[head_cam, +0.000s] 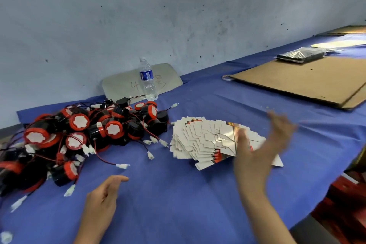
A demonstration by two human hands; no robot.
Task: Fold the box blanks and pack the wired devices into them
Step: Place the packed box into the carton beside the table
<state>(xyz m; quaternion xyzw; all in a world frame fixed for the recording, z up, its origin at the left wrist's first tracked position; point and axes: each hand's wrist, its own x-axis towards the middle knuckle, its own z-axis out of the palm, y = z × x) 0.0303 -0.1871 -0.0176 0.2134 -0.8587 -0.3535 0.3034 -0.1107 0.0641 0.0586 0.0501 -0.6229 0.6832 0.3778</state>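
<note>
Currently, the blue-covered table [198, 194] carries everything noted, taken from largest to smallest. At its far right lies a flat cardboard sheet [297, 79] with a black plastic-wrapped packet [301, 55] on its far end. On the left sits the heap of wired devices [79, 134], black bodies with red caps, their red and black leads and white connectors trailing toward me. Right of the heap, nearly touching it, lies the fanned stack of box blanks [208, 140], flat and unfolded. My right hand [259, 154] is raised over the stack's right part, fingers spread and relaxed, blurred, grasping nothing; contact with the blanks cannot be determined. My left hand [105, 196] rests near the table's front, fingers loosely extended, holding nothing, just beside a stray connector. A water bottle [147, 79] stands upright behind the heap.
</note>
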